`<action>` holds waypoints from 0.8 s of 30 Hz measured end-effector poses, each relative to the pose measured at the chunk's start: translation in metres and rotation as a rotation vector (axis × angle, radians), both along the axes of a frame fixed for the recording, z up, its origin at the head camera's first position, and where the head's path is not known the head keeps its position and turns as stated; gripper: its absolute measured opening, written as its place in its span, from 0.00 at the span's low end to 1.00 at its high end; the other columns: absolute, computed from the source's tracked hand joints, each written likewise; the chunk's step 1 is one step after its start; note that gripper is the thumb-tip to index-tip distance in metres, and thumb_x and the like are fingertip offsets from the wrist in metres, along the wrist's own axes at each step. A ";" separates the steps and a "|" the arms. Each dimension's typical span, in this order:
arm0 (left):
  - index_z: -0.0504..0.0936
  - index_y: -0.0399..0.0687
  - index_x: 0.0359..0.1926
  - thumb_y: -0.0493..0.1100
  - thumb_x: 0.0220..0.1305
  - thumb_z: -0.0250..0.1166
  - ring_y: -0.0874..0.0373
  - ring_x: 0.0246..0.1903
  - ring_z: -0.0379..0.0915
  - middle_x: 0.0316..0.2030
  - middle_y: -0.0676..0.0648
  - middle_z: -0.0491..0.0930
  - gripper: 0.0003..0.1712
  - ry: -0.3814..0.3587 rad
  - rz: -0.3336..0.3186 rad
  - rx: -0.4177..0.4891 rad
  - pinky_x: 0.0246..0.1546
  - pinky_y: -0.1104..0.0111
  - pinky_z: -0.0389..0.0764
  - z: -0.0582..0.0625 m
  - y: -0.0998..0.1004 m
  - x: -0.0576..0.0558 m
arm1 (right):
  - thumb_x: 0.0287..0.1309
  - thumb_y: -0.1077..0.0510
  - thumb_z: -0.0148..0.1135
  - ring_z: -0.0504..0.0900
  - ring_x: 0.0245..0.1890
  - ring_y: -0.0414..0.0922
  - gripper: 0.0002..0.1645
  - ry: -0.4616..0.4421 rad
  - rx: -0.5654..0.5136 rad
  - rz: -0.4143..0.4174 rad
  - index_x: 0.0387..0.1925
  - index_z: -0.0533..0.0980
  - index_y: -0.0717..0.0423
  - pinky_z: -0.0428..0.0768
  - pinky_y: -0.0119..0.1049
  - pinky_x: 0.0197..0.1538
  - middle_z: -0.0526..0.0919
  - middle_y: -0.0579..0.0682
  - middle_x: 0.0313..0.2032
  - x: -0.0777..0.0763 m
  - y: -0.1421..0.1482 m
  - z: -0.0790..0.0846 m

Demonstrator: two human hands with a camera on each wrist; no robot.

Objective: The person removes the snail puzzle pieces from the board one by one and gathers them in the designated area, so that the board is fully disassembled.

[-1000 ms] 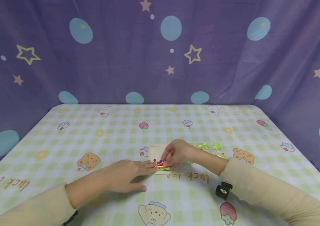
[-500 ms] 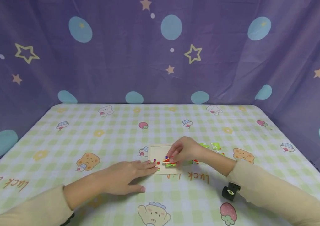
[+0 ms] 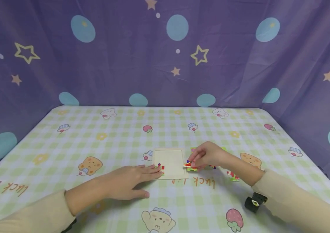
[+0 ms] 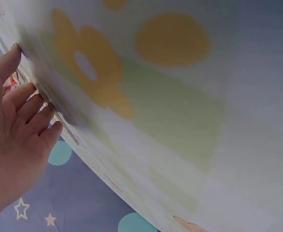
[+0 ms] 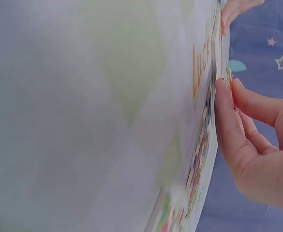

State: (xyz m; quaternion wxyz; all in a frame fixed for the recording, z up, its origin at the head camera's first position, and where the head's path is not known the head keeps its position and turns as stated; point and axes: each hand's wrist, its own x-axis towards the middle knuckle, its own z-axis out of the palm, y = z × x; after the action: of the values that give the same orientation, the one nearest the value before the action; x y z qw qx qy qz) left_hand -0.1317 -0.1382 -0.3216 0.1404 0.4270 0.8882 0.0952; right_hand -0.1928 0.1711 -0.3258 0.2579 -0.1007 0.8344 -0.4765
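Observation:
In the head view a shallow pale puzzle tray (image 3: 169, 158) lies flat on the table. My left hand (image 3: 131, 182) rests at its left side with fingers straight, the fingertips over a small colourful puzzle piece (image 3: 163, 168) in the tray's lower left corner. Much of that piece is hidden. Just off the tray's right edge, my right hand (image 3: 209, 156) pinches a red, blue and green puzzle piece (image 3: 190, 165) between thumb and fingers. The right wrist view shows the thumb and fingertips of my right hand (image 5: 262, 130) around the thin piece.
Several loose puzzle pieces lie right of the tray, partly behind my right hand and forearm. One red and green loose piece (image 3: 233, 176) sits below that wrist. A checked cloth (image 3: 118, 142) covers the table, and a purple curtain (image 3: 118, 58) hangs behind it.
My right hand has moved right, drawing the pinched puzzle piece from inside the tray to beyond its right edge. More of the tray's bare floor shows. My left hand stays nearly still.

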 end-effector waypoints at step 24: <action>0.61 0.58 0.72 0.56 0.66 0.59 0.49 0.71 0.60 0.73 0.53 0.58 0.36 0.016 -0.003 -0.002 0.67 0.52 0.67 0.001 0.001 0.000 | 0.50 0.65 0.69 0.83 0.26 0.39 0.09 -0.014 0.139 0.088 0.35 0.82 0.64 0.87 0.39 0.36 0.85 0.47 0.23 0.027 0.063 0.009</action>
State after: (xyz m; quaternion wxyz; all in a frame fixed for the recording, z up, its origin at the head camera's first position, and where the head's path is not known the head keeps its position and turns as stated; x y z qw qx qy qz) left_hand -0.1315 -0.1375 -0.3203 0.1340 0.4291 0.8886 0.0908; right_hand -0.1655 0.2344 -0.3172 0.2911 -0.1158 0.8583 -0.4064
